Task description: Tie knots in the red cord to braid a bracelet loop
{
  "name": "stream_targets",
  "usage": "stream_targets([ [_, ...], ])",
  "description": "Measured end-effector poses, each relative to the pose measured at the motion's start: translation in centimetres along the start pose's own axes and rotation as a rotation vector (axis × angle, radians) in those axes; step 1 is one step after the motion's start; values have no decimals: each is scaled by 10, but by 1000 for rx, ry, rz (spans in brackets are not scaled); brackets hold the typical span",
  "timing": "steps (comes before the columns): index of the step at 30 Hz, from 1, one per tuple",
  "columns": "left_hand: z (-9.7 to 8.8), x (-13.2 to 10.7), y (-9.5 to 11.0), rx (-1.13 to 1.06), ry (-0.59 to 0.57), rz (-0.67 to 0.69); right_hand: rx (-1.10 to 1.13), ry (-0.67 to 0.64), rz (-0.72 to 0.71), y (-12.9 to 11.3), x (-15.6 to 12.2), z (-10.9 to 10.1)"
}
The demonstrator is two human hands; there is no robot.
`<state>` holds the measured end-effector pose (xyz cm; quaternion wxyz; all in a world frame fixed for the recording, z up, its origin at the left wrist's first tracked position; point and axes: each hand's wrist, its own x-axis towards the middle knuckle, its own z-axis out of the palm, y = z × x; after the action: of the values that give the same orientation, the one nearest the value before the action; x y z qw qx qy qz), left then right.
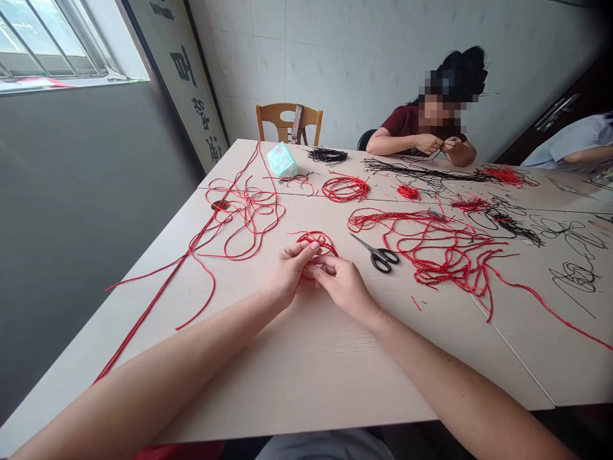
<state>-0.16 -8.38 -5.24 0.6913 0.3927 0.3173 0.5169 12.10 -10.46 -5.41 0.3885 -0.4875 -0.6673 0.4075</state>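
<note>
A long loose red cord (239,217) sprawls in open loops over the left of the tabletop (297,383), one strand trailing off the near left edge. It looks spread out, probably so it does not tangle. Behind it lie one teal tissue pack (282,160) and one wooden chair (288,121) pushed to the far edge.

At the middle, the left hand (292,271) is curled, thumb and fingertips pinched on a short red cord (318,243). Its small looped end rests on the tabletop just beyond the knuckles. The right hand (342,284) touches the left and is nearly closed too, pinching the same cord. Both hands hold it close together, seemingly so the fingertips can work one small stretch.

One pair of scissors (378,254) lies just right of the right hand, handles toward the person, easy to pick up. Farther right is one big heap of twisted red cord (445,255). Along the far side there is a red coil (345,188), at least three smaller red bunches, and black cords (569,275).

Across the tabletop a second person (412,121) holds both hands together, and a third person's sleeve (575,137) shows at the far right.
</note>
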Motion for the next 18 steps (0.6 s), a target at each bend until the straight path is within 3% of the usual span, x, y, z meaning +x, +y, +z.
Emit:
stream_targets([
  [4,4,-3,-1,11,-26,21,147,12,-3,6,7,1],
  [11,-2,0,-1,28,79,-17,-309,-169,-78,2,-4,5],
  [15,-6,2,1,-5,41,-1,-259,-251,-71,-5,-7,-8],
  [18,-7,3,4,12,15,-18,-153,-112,-111,-10,-4,-24],
])
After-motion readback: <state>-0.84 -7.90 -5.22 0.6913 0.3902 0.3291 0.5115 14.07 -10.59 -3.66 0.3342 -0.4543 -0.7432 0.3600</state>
